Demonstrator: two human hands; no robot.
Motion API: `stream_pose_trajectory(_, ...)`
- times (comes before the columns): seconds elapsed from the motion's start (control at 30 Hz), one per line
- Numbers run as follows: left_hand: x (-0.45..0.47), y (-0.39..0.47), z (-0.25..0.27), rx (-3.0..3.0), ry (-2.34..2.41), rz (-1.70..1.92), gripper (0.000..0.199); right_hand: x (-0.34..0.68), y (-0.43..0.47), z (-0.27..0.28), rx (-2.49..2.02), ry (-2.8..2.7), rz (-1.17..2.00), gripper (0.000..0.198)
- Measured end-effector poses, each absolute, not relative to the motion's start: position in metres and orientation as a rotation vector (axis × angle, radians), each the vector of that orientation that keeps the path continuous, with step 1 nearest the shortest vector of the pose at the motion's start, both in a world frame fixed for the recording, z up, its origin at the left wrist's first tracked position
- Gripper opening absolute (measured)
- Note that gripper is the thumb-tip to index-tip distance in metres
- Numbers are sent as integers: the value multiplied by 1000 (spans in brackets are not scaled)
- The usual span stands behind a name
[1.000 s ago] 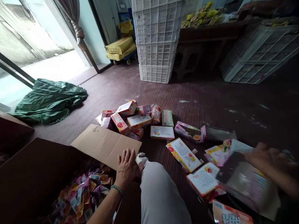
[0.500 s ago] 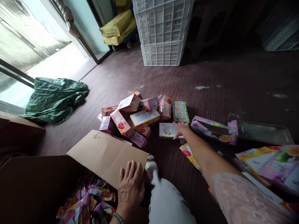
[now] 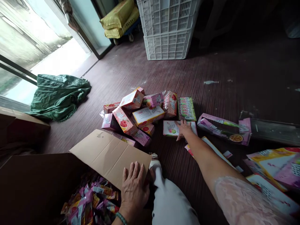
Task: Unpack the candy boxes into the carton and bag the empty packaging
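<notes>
My left hand (image 3: 135, 187) lies flat on the raised flap (image 3: 106, 157) of a large cardboard box, fingers stretched out and a green bead bracelet at the wrist. Inside that box are many small wrapped packets (image 3: 93, 200) in purple, orange and yellow. My right hand (image 3: 184, 128) reaches forward, its spread fingers resting across a white printed carton (image 3: 169, 128) with a lime picture. That carton lies flat on the floor. Just behind it sits a green see-through pack (image 3: 186, 108). Left of it is a heap of fruit-printed cartons (image 3: 148, 116).
An opened purple carton (image 3: 222, 128) and flattened printed cardboard (image 3: 274, 168) lie to the right. Stacked white crates (image 3: 167, 43) stand at the back. A green cloth (image 3: 58, 97) lies by the doorway, and yellow sacks (image 3: 119, 20) rest on a trolley. My foot (image 3: 154, 159) is beside the flap.
The view has shifted slightly, so things appear a little farther right and mostly higher. My left hand stays on the flap and my right hand on the white carton, which shows no clear movement.
</notes>
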State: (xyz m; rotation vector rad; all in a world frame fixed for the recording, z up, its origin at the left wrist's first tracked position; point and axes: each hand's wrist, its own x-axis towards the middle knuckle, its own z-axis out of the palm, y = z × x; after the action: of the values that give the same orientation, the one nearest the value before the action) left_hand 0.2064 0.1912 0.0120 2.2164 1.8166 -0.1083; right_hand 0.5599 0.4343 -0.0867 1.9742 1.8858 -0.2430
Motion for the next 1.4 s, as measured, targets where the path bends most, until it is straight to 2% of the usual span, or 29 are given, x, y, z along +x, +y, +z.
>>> stream_pose_trajectory(0.23,213,199,25,2094,1735,-365,77,565,439,-100,1918,2013,-268,137)
stream_pose_trajectory(0.37,217,204,33,2023,1697,-507,84,557,435,-108,1966,1981,-334,140)
stream_pose_trajectory(0.5,221,206,40,1993,1703,-549,77,526,399,-120,1881,2065,-332,145)
stream_pose_trajectory(0.67,223,207,42,1977,1697,-638,65,490,352,-122,1745,2236,-278,128)
stream_pose_trajectory(0.77,222,208,44,1961,1679,-685,58,482,337,-104,1804,2284,-276,117)
stream_pose_trajectory(0.93,221,210,47,1941,1573,-702,50,492,324,-29,2452,2159,-459,108)
stream_pose_trajectory(1.0,220,208,49,1953,1563,-680,52,502,320,12,2677,2217,-699,111)
stream_pose_trajectory(1.07,220,203,54,1961,1582,-608,56,510,314,56,2756,2371,-1132,107)
stream_pose_trajectory(1.2,217,192,63,2051,1664,-353,63,495,286,146,2487,2406,-2276,70)
stream_pose_trajectory(1.3,202,188,70,1785,1612,208,63,449,261,199,2149,2130,-2916,53)
stream_pose_trajectory(1.4,162,184,95,1300,1535,741,75,384,244,232,1779,2067,-3162,46)
